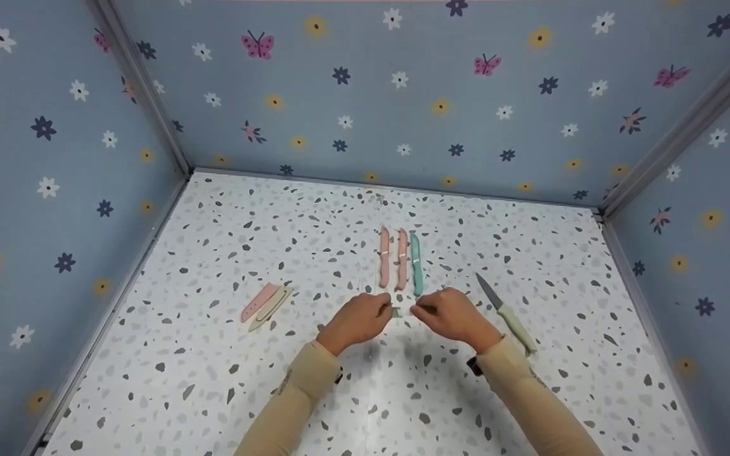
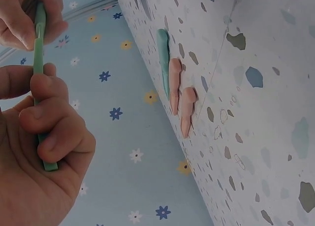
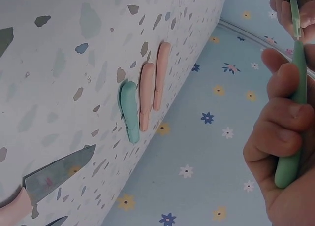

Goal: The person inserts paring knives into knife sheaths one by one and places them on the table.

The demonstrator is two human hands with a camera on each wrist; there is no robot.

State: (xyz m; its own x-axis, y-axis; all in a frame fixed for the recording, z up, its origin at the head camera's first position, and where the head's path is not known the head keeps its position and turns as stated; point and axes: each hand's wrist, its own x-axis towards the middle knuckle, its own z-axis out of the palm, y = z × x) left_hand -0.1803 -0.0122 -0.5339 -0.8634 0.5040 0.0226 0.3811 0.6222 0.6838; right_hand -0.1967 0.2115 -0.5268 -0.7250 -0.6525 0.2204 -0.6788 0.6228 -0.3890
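Observation:
My left hand (image 1: 358,320) grips a flat green knife sheath (image 2: 38,61), its fingers curled round it. In my right hand (image 1: 450,313) is the green handle (image 3: 289,164) of a knife, fingers wrapped about it. Sheath and handle meet end to end between the two hands; how far the blade sits inside is hidden. From the head only a small green piece shows between the fingertips. Just beyond the hands lie two pink sheathed knives (image 1: 384,259) and a teal sheathed knife (image 1: 416,266), side by side.
On the right, a bare knife (image 1: 516,328) with a pale green handle lies near my right forearm. The right wrist view shows a pink-handled knife (image 3: 59,174) and part of another blade (image 3: 58,220). A pink sheath (image 1: 259,303) and a cream sheath (image 1: 271,308) lie left.

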